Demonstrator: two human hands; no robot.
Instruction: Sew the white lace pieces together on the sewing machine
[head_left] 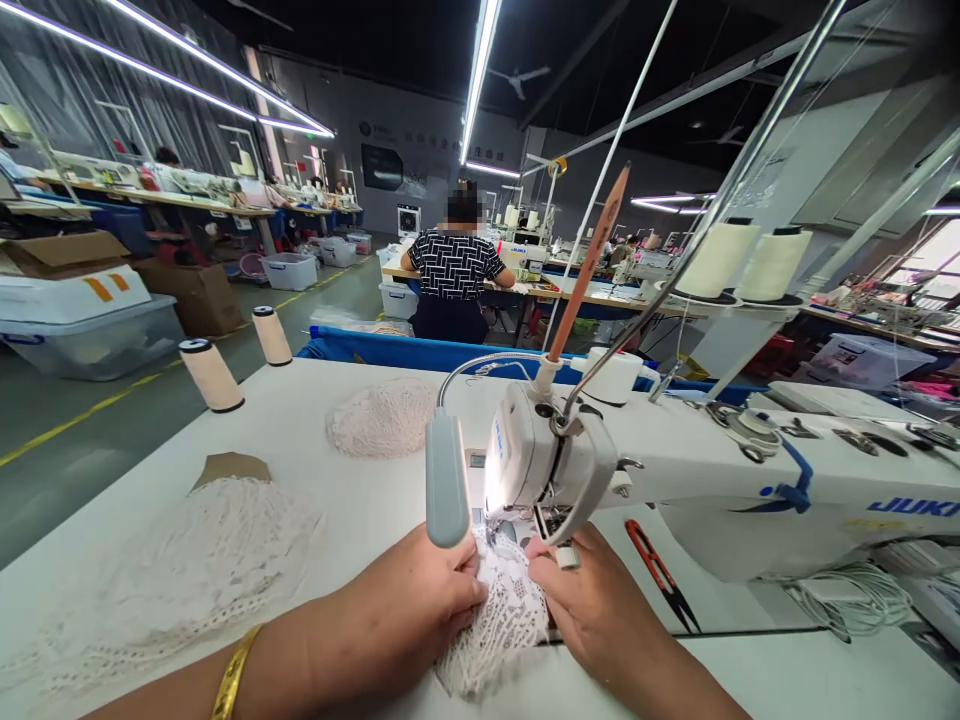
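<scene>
A piece of white fringed lace [510, 610] lies under the presser foot of a white sewing machine [517, 450]. On its left edge, my left hand [439, 590] pinches the lace, thumb against curled fingers. My right hand [577, 590] grips the opposite edge close to the needle area, its fingertips partly behind the machine head. A grey lamp [447, 480] on a bent metal neck lights the stitching spot. Red-handled thread snips [660, 575] rest on the machine bed to the right of my right hand.
More lace [217, 560] is heaped on the white table at left, with a smaller lace pile [382, 415] behind it. Two thread cones [211, 375] stand at the far left edge. A pencil [589, 265] sticks up from the machine head. Ahead, a person [454, 265] sits at another table.
</scene>
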